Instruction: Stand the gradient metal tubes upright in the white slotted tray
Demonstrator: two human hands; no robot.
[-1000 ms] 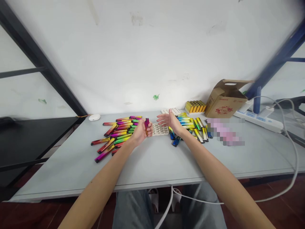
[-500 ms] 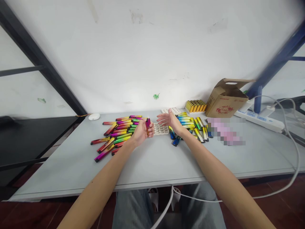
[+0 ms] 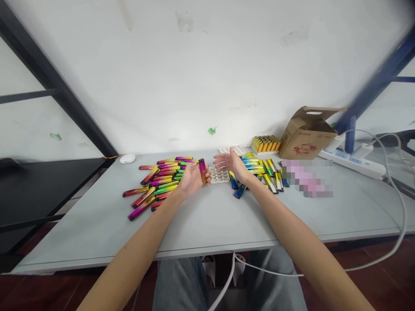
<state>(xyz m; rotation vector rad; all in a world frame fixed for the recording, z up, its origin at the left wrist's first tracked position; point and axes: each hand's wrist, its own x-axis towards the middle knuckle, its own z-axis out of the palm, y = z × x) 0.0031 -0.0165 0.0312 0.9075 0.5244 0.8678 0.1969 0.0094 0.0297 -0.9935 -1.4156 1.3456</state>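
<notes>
— What's the setting?

— A pale grey tabletop [image 3: 207, 220] pushed against a scuffed white wall [image 3: 201, 77], with dark metal shelf frames at both sides.

— And the thing in hand?

— A slim iridescent lighter, magenta shading to yellow [image 3: 202, 170]. It stands nearly upright, long axis vertical, its top leaning slightly toward the wall and its lower end down in the palm. It is held above the table, just in front of a white moulded tray with round pockets [image 3: 219, 175].

— Which hand has it?

— The left hand [image 3: 192, 179]. The fingers curl round the lower half of the lighter and the thumb presses on it, so the grip is closed on the lighter.

— The other hand?

— The right hand [image 3: 234, 165] hovers over the tray, palm turned toward the left, fingers spread apart and empty, touching nothing.

— What lies around?

— Left of the hands, a heap of red, magenta and green lighters [image 3: 158, 183] lying flat. To the right, a scatter of yellow, green and blue lighters [image 3: 259, 172]. Farther back, a block of upright yellow lighters [image 3: 266, 144], an open brown cardboard box [image 3: 306, 136] and a white power strip [image 3: 353, 162].
</notes>
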